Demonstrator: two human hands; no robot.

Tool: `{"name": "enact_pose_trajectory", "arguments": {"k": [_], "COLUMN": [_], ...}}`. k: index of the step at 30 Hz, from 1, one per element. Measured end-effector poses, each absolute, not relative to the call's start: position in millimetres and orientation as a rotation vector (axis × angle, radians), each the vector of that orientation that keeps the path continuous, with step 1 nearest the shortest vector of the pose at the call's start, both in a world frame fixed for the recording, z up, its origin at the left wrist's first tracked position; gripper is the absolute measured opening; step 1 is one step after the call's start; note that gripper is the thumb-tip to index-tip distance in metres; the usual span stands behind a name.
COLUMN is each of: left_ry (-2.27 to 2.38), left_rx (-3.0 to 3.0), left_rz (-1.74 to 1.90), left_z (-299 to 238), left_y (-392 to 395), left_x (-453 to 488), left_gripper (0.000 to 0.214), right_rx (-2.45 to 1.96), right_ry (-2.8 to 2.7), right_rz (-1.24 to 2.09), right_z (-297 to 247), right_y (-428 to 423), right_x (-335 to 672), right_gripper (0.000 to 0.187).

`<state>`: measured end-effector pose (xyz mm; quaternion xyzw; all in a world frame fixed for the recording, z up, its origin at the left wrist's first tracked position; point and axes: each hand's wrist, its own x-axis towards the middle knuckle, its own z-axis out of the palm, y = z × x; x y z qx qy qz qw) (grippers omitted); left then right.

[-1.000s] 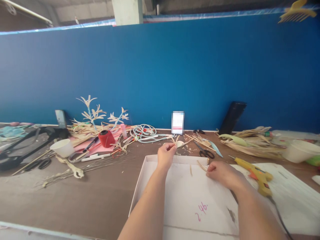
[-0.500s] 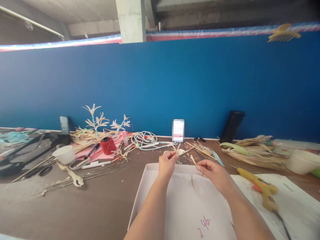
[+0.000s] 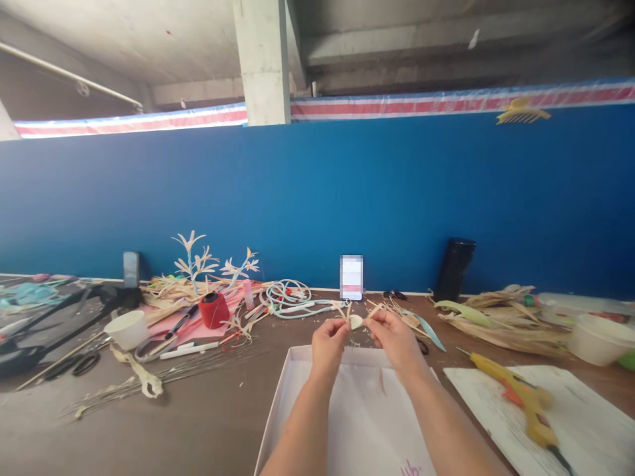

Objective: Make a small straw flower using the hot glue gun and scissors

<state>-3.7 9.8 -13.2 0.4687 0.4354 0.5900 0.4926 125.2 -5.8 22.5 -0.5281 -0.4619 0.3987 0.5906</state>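
My left hand (image 3: 327, 344) and my right hand (image 3: 393, 338) meet above the far edge of a shallow white box lid (image 3: 292, 400). The left hand pinches a small pale straw flower piece (image 3: 355, 321). My right hand pinches a thin straw strip (image 3: 373, 313) and holds its end against that piece. Both hands have their fingers closed. A loose straw sliver (image 3: 382, 381) lies in the lid below the hands.
A yellow glue gun (image 3: 516, 396) lies on a white board at the right. Dried husks (image 3: 501, 309) and a white bowl (image 3: 599, 339) sit far right. At left are a red thread spool (image 3: 213, 310), a white cup (image 3: 127, 328), scissors (image 3: 74, 364) and wire stems.
My right hand lifted a straw strip from the lid and brought it left to the piece in my left hand. The camera tilted upward.
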Motion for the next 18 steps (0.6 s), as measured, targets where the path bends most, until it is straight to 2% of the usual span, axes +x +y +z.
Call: {"name": "enact_pose_trajectory", "arguments": {"k": [8, 18], "left_ry": [1.062, 1.07], "left_rx": [1.293, 1.351], "left_rz": [1.506, 1.402], "left_z": [-21, -17], "left_y": [11, 4], "left_x": [-1, 4], "left_gripper": [0.026, 0.023], "right_rx": [-1.231, -1.184], "right_ry": [-0.995, -1.063], "right_rz": [0.894, 0.855], "right_z": [-12, -7], "right_y": [-9, -13], "right_x": [119, 128], "right_gripper": [0.028, 0.031]}}
